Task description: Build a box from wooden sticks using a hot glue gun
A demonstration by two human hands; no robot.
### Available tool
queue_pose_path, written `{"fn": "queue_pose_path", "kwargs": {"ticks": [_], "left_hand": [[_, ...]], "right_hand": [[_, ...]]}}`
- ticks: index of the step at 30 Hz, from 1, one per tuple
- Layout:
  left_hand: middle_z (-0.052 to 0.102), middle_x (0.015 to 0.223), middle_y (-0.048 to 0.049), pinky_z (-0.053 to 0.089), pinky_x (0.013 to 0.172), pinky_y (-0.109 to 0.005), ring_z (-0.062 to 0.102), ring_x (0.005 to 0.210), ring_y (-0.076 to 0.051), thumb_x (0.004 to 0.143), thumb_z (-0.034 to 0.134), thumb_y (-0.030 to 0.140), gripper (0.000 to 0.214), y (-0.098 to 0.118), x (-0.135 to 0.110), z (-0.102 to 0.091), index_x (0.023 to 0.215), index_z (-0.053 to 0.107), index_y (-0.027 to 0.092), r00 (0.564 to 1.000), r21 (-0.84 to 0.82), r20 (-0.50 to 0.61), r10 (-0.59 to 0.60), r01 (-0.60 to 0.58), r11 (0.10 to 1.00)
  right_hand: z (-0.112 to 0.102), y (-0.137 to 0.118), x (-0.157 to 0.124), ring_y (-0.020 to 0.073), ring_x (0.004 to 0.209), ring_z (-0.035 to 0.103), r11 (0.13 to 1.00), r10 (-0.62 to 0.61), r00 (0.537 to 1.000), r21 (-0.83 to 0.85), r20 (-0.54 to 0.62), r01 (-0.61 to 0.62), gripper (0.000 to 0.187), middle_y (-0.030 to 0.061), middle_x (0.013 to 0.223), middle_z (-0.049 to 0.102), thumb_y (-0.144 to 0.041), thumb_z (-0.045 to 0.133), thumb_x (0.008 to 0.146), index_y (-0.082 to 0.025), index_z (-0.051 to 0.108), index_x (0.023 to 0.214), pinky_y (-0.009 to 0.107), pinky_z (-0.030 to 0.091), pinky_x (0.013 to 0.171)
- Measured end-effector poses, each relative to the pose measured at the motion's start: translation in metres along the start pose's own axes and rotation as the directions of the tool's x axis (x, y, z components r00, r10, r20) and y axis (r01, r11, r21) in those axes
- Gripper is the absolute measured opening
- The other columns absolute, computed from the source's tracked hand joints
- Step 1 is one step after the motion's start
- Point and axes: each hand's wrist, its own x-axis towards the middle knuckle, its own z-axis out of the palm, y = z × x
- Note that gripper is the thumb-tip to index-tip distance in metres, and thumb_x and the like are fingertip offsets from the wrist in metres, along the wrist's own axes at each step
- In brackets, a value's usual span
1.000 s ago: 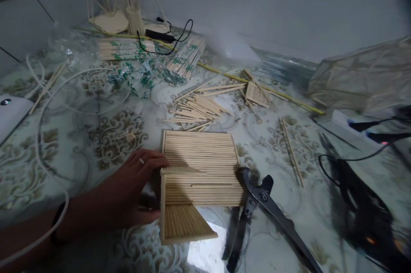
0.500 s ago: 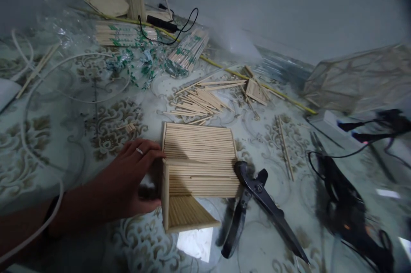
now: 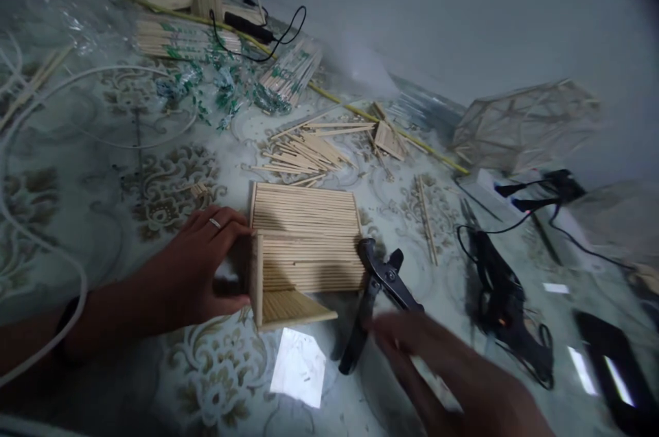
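A small open structure of glued wooden sticks stands in the middle of the table, with a floor, an upright left wall and a slanted front piece. My left hand, a ring on one finger, grips its left wall between thumb and fingers. Against the structure's right side lies a dark pair of cutters, handles spread. My right hand is over the cutters' handles at lower right, smeared by motion. Whether its fingers have closed on a handle is unclear.
Loose sticks lie behind the structure, with bagged sticks farther back. On the right are a black glue gun, a white power strip, a stick frame and a dark phone-like slab. A white cable loops at left.
My right hand has come into view from the lower right, reaching the cutters. The view has shifted to the right. My left hand keeps its grip on the structure.
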Motion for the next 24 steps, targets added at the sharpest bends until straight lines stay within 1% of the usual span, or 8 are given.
{"fn": "queue_pose_path", "kwargs": {"ticks": [1,3,5,7,11,15,17,24], "left_hand": [[0.063,0.132,-0.0105,0.046,0.117,-0.053,0.058,0.126,-0.032,0.076,0.087,0.019,0.063,-0.001,-0.001,0.001,0.13,0.055,0.019,1.0,-0.003,-0.015,0.011,-0.011,1.0],[0.063,0.132,-0.01,0.048,0.114,-0.052,0.059,0.126,-0.033,0.073,0.09,0.021,0.067,-0.004,-0.002,0.005,0.131,0.055,0.02,0.999,-0.018,-0.041,0.028,-0.029,0.999],[0.064,0.132,-0.0093,0.049,0.112,-0.053,0.06,0.125,-0.034,0.071,0.091,0.023,0.072,-0.007,-0.003,0.008,0.134,0.055,0.022,0.998,-0.029,-0.059,0.031,-0.032,0.999],[0.065,0.133,-0.009,0.049,0.111,-0.053,0.061,0.126,-0.034,0.071,0.09,0.022,0.073,-0.007,-0.004,0.01,0.135,0.055,0.023,0.998,-0.035,-0.064,0.021,-0.024,0.999],[0.065,0.133,-0.009,0.047,0.112,-0.053,0.06,0.128,-0.034,0.069,0.09,0.019,0.076,-0.002,-0.003,0.007,0.135,0.053,0.023,0.999,-0.044,-0.039,-0.014,0.012,0.999],[0.064,0.133,-0.0076,0.045,0.115,-0.05,0.058,0.129,-0.031,0.073,0.088,0.013,0.075,0.003,-0.001,0.0,0.137,0.05,0.023,1.0,-0.028,0.014,-0.023,0.023,0.999],[0.063,0.133,-0.0073,0.044,0.116,-0.05,0.058,0.129,-0.03,0.073,0.087,0.012,0.075,0.003,0.0,-0.002,0.137,0.05,0.023,1.0,-0.02,0.027,-0.016,0.016,1.0],[0.065,0.135,-0.0063,0.042,0.119,-0.052,0.059,0.133,-0.031,0.078,0.088,0.018,0.071,-0.003,-0.001,0.0,0.138,0.052,0.025,1.0,-0.055,0.03,0.0,0.002,0.998]], "right_hand": [[0.002,-0.002,0.021,0.0265,0.117,0.077,0.999,-0.052,0.996,-0.003,-0.075,0.052,0.034,0.0091,0.133,0.077,-0.036,0.046,0.117,-0.033,0.076,0.133,0.046,0.067,0.102],[0.009,-0.008,0.058,0.0265,0.109,0.08,0.977,-0.212,0.942,-0.087,-0.26,0.196,0.029,0.0119,0.129,0.078,-0.026,0.052,0.114,-0.024,0.078,0.126,0.044,0.067,0.099],[0.015,-0.014,0.084,0.0251,0.1,0.08,0.947,-0.317,0.887,-0.158,-0.335,0.278,0.024,0.0111,0.116,0.08,-0.02,0.056,0.111,-0.02,0.079,0.115,0.039,0.068,0.09],[0.018,-0.019,0.096,0.0239,0.093,0.078,0.928,-0.369,0.864,-0.185,-0.343,0.323,0.021,0.0089,0.104,0.08,-0.018,0.058,0.111,-0.02,0.078,0.105,0.037,0.067,0.083],[0.014,-0.024,0.096,0.0229,0.085,0.075,0.907,-0.419,0.847,-0.2,-0.326,0.372,0.021,0.0065,0.093,0.076,-0.018,0.059,0.111,-0.02,0.072,0.095,0.036,0.063,0.076],[0.016,-0.032,0.09,0.0171,0.068,0.071,0.951,-0.31,0.867,-0.117,-0.389,0.288,0.011,0.0019,0.085,0.073,-0.013,0.065,0.105,-0.02,0.07,0.097,0.029,0.06,0.065],[0.02,-0.038,0.088,0.0158,0.067,0.072,0.958,-0.284,0.883,-0.066,-0.375,0.28,0.01,0.0008,0.083,0.073,-0.011,0.066,0.102,-0.018,0.072,0.107,0.026,0.062,0.067],[0.02,-0.047,0.085,0.0176,0.09,0.081,0.926,-0.297,0.929,0.169,-0.222,0.337,0.019,0.0068,0.104,0.081,-0.012,0.063,0.105,-0.017,0.072,0.121,0.026,0.067,0.081]]}}
